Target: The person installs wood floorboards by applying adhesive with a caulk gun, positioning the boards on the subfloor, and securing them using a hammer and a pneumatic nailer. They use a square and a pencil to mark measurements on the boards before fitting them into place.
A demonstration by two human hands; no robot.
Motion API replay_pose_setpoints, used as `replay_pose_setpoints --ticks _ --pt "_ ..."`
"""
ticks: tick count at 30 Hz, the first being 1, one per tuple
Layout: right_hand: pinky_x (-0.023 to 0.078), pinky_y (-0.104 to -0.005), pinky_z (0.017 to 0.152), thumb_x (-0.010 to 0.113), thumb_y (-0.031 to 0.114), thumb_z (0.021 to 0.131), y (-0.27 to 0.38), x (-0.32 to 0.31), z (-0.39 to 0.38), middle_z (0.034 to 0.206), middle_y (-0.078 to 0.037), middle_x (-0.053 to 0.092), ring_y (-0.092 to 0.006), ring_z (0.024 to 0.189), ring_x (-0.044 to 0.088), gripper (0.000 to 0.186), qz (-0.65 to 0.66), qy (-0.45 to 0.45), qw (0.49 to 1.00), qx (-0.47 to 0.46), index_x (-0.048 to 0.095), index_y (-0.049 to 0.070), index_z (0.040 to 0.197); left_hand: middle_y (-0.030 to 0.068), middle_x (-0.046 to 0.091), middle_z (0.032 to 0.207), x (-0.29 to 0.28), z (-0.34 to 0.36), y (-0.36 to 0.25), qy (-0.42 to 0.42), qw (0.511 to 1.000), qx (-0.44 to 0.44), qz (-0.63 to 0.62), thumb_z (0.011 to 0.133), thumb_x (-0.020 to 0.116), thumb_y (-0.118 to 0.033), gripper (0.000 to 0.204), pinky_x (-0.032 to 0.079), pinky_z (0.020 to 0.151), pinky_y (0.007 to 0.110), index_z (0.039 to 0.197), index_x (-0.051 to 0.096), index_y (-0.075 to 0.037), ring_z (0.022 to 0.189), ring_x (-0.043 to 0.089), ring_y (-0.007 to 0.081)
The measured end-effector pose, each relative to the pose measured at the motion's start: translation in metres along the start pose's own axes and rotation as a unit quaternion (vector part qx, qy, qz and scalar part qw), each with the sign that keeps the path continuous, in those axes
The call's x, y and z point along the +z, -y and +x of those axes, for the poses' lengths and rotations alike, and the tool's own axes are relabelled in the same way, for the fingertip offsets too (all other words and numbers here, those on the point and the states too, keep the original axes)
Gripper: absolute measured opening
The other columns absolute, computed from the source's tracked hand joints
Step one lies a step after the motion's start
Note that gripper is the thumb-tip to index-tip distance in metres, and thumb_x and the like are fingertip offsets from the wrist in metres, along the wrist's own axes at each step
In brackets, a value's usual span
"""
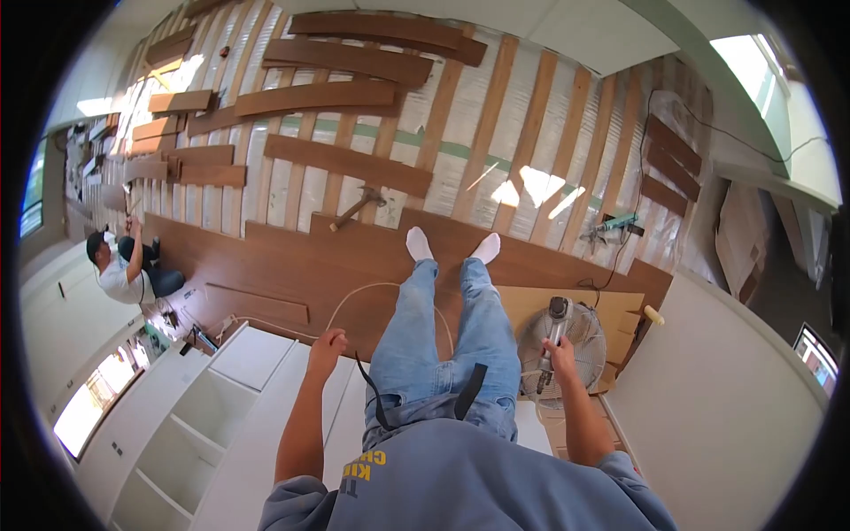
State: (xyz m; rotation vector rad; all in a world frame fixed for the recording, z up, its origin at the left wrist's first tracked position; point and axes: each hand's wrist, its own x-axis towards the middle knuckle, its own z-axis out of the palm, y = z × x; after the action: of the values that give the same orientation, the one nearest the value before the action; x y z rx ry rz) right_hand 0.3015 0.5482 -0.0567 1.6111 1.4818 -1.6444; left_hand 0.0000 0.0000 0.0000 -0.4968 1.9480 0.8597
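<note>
The left hand (326, 343) is closed around a pale hose (372, 288) that loops across the brown floor (292, 261) ahead of the legs. The right hand (560, 356) grips a grey power tool (556, 329) over a round fan (575, 341). Flat cardboard (620, 310) lies just beyond the right hand; a white shelf unit (204, 416) stands left of the left hand.

On the laid brown floor (354, 257) a hammer (356, 209) lies near the edge. Loose planks (345, 164) rest across the bare wooden joists (531, 133). A co-worker (124, 265) crouches at the far left. A round fan (575, 341) stands on cardboard (620, 310), beside a white cabinet (212, 416).
</note>
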Motion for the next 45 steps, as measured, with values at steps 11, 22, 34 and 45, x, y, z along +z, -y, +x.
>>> replay_pose_setpoints --ticks 11,22,34,45 --pt "0.051 -0.0355 0.065 0.076 0.027 0.093 -0.048 0.026 0.275 0.083 -0.007 0.065 -0.0162 0.071 0.061 0.035 -0.047 -0.133 0.984 -0.113 0.062 -0.001 0.108 0.0255 0.073 0.104 0.039 0.391 -0.052 0.004 0.814 0.217 0.539 0.097 0.059 -0.025 0.027 0.056 0.089 0.056 0.112 0.07 -0.005 0.101 0.07 0.0468" --pt "0.052 -0.0536 0.085 0.072 0.03 0.093 -0.158 0.076 0.499 0.105 -0.026 0.069 -0.0479 0.098 0.066 0.039 -0.123 -0.369 0.92 -0.046 0.058 0.003 0.118 0.027 0.038 0.161 0.194 0.788 -0.115 0.063 0.715 0.366 0.592 0.066 0.091 -0.004 0.106 0.038 0.122 0.052 0.158 0.038 -0.002 0.148 0.038 0.0477" --pt "0.051 -0.0549 0.091 0.073 0.024 0.093 -0.338 0.165 0.537 0.113 -0.029 0.068 -0.0518 0.108 0.064 0.041 0.065 -0.534 0.839 0.08 0.058 0.002 0.123 0.0205 0.027 0.168 0.213 0.841 -0.081 0.032 0.555 0.438 0.707 0.08 0.083 -0.047 0.116 0.027 0.127 0.056 0.169 0.013 -0.018 0.153 0.028 0.0442" --pt "0.051 -0.0558 0.092 0.073 0.026 0.092 -0.475 0.213 0.52 0.111 -0.032 0.068 -0.0521 0.106 0.065 0.043 0.042 -0.525 0.841 0.126 0.056 -0.001 0.122 0.0332 0.047 0.138 0.236 0.837 -0.102 -0.014 0.503 0.606 0.616 0.06 0.077 -0.029 0.113 0.039 0.111 0.061 0.157 0.031 0.006 0.124 0.048 0.0542"
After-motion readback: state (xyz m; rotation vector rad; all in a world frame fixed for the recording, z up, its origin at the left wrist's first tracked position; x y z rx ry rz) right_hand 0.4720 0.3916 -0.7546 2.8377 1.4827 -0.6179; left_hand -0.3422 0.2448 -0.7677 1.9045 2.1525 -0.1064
